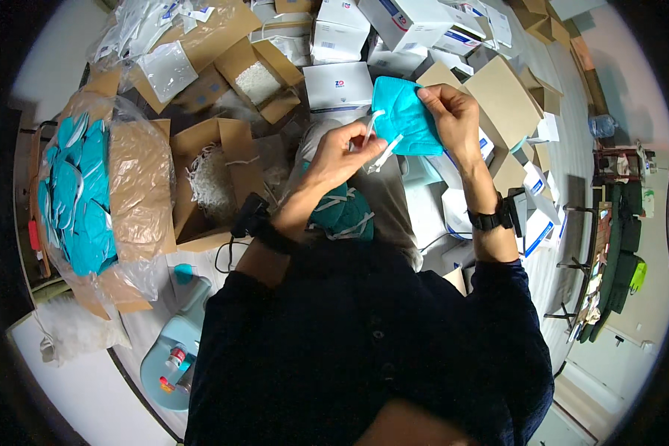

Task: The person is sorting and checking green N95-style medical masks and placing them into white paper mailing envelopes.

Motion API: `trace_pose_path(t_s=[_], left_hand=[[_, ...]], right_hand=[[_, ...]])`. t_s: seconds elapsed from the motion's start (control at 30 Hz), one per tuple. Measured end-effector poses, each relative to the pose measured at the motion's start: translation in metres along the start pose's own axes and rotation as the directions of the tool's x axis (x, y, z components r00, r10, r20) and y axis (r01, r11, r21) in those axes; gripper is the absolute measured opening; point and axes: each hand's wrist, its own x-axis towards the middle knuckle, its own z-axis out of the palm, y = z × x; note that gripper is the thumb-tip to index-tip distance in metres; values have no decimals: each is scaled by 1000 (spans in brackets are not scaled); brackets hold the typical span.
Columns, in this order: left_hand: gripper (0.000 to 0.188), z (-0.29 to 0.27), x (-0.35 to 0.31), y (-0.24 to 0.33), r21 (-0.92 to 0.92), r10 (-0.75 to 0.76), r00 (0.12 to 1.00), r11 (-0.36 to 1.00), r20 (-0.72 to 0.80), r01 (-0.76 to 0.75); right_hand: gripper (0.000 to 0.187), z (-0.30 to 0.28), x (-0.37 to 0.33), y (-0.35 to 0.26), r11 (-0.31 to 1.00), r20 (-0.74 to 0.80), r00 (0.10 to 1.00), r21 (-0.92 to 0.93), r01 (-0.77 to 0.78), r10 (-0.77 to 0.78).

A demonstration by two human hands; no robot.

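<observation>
A teal face mask (403, 111) is held up in front of me, its flat face turned toward me. My right hand (458, 123) pinches its upper right edge between thumb and fingers. At the mask's left side, my left hand (340, 154) is closed with white ear loop (383, 154) cord at its thumb and fingertips. Several more teal masks (343, 214) with white loops lie on my lap, partly hidden by my left forearm. Dark straps with small devices circle both my wrists.
To the left stands a plastic-lined carton (137, 189) full of teal masks. Beside it an open carton (234, 171) holds white cord loops. White boxes (340, 88) pile up ahead and right, near an open cardboard box (504, 100). A light-blue stool (163, 360) stands lower left.
</observation>
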Motion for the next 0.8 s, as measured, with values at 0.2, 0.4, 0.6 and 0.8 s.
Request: trace_pose_path(t_s=[0.2,0.4,0.6,0.8], left_hand=[[18,12,-10,4,-24,2,998,1000,57,-1],[19,-19,-28,42,-311,127,984,947,127,-83],[36,-53,-43,56,-704,189,974,709,128,-45],[39,-18,-19,18,-483,-251,911,784,326,389]], right_hand=[[19,-2,5,16,998,4,998,36,-55,55],[19,-23,9,53,998,24,998,-25,-63,64],[15,-43,-4,89,989,48,989,-40,-139,141],[21,-43,-16,109,701,80,995,-706,94,-53]])
